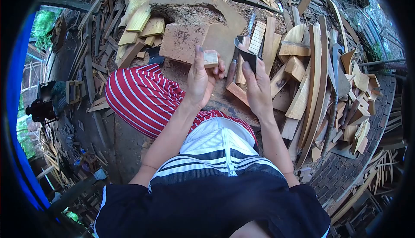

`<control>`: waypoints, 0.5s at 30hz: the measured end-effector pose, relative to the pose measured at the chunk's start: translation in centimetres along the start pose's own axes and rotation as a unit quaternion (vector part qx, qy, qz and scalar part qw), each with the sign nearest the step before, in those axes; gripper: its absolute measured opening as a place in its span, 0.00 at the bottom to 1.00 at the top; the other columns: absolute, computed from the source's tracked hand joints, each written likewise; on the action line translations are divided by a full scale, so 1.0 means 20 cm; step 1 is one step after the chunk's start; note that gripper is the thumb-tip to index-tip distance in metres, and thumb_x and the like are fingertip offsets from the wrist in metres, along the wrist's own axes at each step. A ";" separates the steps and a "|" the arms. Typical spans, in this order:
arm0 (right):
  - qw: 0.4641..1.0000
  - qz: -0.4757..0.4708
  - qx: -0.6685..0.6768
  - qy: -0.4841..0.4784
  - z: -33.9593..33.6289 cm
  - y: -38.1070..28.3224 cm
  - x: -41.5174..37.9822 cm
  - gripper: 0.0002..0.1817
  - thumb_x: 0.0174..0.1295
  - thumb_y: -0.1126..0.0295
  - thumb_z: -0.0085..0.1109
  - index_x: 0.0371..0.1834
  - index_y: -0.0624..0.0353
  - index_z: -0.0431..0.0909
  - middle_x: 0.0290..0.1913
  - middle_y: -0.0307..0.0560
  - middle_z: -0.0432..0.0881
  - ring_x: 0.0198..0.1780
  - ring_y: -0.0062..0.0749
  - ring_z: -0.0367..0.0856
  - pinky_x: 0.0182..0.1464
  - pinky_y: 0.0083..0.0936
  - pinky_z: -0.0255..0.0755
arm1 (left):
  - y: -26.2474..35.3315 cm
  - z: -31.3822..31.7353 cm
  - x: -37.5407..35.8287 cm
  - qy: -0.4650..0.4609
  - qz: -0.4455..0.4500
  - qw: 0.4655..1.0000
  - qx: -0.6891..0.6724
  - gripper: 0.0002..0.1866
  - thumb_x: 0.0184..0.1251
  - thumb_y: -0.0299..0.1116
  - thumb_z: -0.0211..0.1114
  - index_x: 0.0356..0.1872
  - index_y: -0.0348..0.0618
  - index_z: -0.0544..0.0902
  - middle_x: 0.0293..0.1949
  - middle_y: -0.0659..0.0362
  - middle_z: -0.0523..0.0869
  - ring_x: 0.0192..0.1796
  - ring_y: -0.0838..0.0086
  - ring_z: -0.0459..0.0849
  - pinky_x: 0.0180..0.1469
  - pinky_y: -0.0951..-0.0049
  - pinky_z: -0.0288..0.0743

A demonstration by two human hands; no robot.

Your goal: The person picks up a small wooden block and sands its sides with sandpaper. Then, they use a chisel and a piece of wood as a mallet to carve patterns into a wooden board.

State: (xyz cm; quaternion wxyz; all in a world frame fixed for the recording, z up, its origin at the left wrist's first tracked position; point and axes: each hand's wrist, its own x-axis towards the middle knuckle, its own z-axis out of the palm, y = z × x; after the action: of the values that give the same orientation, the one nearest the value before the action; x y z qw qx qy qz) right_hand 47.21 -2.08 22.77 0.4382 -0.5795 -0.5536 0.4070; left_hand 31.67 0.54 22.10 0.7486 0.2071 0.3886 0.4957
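Wood block [211,59], small and pale, sat pinched in the left hand [200,81], held up over the lap. Beside it, the right hand [258,89] was closed around a dark curved blade [245,53], wrist bent upward, above the big stump [190,43].

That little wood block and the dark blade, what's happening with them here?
A seated person holds a small pale wood block in the left hand and a dark curved blade in the right hand, the two apart, above a big stump. Offcuts and planks lie piled all around.
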 end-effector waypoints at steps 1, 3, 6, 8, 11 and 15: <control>0.997 -0.074 -0.017 0.018 0.01 0.00 0.01 0.22 0.67 0.69 0.50 0.65 0.53 0.70 0.58 0.46 0.77 0.62 0.39 0.69 0.57 0.32 0.62 | 0.00 0.00 0.00 -0.008 0.005 1.000 0.003 0.27 0.73 0.61 0.42 0.40 0.45 0.73 0.24 0.63 0.75 0.32 0.81 0.74 0.37 0.81 0.71; 0.986 -0.121 -0.116 0.016 0.04 -0.06 -0.02 0.24 0.63 0.71 0.53 0.64 0.53 0.71 0.61 0.45 0.75 0.62 0.38 0.69 0.58 0.33 0.61 | -0.01 -0.02 0.00 -0.010 0.013 0.999 0.051 0.26 0.74 0.60 0.40 0.38 0.46 0.71 0.24 0.64 0.74 0.32 0.81 0.74 0.37 0.79 0.72; 0.953 -0.184 -0.236 -0.041 0.09 -0.15 -0.09 0.29 0.54 0.76 0.58 0.63 0.53 0.72 0.65 0.42 0.72 0.63 0.38 0.69 0.58 0.34 0.60 | -0.03 0.02 0.00 0.038 0.035 0.995 0.084 0.24 0.76 0.57 0.37 0.40 0.45 0.70 0.28 0.63 0.75 0.35 0.79 0.76 0.40 0.76 0.73; 0.958 -0.169 -0.226 -0.040 0.12 -0.15 -0.09 0.28 0.54 0.75 0.58 0.63 0.54 0.72 0.64 0.43 0.73 0.62 0.41 0.69 0.58 0.35 0.60 | -0.06 0.05 0.00 0.090 0.050 0.992 0.068 0.24 0.77 0.55 0.36 0.43 0.44 0.70 0.32 0.61 0.77 0.37 0.78 0.77 0.43 0.74 0.75; 0.972 -0.164 -0.168 -0.030 0.15 -0.12 -0.01 0.27 0.58 0.74 0.56 0.65 0.52 0.71 0.66 0.41 0.71 0.64 0.40 0.67 0.58 0.33 0.59 | -0.08 0.04 0.02 0.103 0.095 0.986 0.086 0.25 0.78 0.53 0.36 0.49 0.42 0.73 0.43 0.56 0.79 0.47 0.73 0.80 0.51 0.73 0.76; 0.963 -0.167 -0.208 -0.037 0.16 -0.15 -0.07 0.29 0.55 0.73 0.58 0.64 0.55 0.71 0.65 0.45 0.72 0.63 0.43 0.67 0.59 0.38 0.61 | -0.01 0.02 0.01 0.064 0.057 0.996 0.027 0.24 0.77 0.53 0.39 0.46 0.41 0.74 0.42 0.59 0.80 0.45 0.76 0.80 0.49 0.73 0.77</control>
State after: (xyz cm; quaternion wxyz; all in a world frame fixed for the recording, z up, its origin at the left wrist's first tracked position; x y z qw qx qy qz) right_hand 43.17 -3.28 24.70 0.3495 -0.5417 -0.7307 0.2248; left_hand 32.06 0.75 22.06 0.6871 0.2167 0.4365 0.5388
